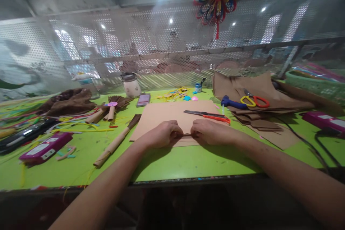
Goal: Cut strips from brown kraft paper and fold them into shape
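Note:
My left hand [163, 134] and my right hand [210, 132] are close together near the front edge of a flat brown paper sheet [161, 113]. Between their pinched fingertips runs a narrow strip of brown paper [187, 135], folded or rolled; whether it is loose from the sheet I cannot tell. Just beyond my right hand, a utility knife [219, 117] with an orange handle lies across the sheet. Left of my left hand is a slim rolled-paper tube [113, 148] with a fringed dark end.
Scissors [254, 101] and a blue glue gun [234, 103] rest by brown paper piles [242, 82] at right. Two purple boxes [45, 148] [325, 121] flank the green table [172, 167]. A jug [131, 84], a phone-like object [143, 99] and a basket [309, 81] stand farther back.

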Available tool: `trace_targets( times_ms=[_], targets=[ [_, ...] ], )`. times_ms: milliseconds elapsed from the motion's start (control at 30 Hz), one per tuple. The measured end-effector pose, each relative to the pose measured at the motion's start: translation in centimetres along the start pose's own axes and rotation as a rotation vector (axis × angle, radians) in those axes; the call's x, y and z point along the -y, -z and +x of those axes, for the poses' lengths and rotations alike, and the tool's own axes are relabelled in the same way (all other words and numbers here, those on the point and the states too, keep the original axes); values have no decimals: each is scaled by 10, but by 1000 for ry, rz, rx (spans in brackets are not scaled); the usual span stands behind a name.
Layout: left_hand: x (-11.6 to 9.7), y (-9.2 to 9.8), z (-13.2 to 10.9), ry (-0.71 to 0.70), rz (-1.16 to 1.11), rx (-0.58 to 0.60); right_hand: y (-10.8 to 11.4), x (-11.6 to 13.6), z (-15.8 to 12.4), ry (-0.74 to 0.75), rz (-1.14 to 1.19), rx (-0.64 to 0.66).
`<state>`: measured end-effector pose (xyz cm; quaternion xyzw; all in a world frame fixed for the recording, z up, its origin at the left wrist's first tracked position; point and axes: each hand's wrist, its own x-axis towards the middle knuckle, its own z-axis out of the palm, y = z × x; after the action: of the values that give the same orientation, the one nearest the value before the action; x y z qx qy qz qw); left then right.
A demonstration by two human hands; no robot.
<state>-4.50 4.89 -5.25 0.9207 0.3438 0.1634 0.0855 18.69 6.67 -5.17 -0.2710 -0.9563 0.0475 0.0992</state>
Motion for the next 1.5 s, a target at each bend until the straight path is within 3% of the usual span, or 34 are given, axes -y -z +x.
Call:
trace_targets(
  times_ms=[300,633,867,1133,1367,1500],
  targets=[
    [-7,7,-3,60,39,40,-5,8,-7,-11,-137,-85],
    [-16,7,-5,72,43,14,-10,18,-7,130,-317,-99],
    [-3,9,2,268,-230,-74,-11,19,-3,116,-355,-195],
    [-15,7,8,469,-676,46,-10,23,2,165,-405,-374],
    [-19,11,6,411,-673,88,-14,18,5,142,-245,-421],
    [-21,10,6,495,-835,54,-14,8,7,-50,244,-505]
  ],
)
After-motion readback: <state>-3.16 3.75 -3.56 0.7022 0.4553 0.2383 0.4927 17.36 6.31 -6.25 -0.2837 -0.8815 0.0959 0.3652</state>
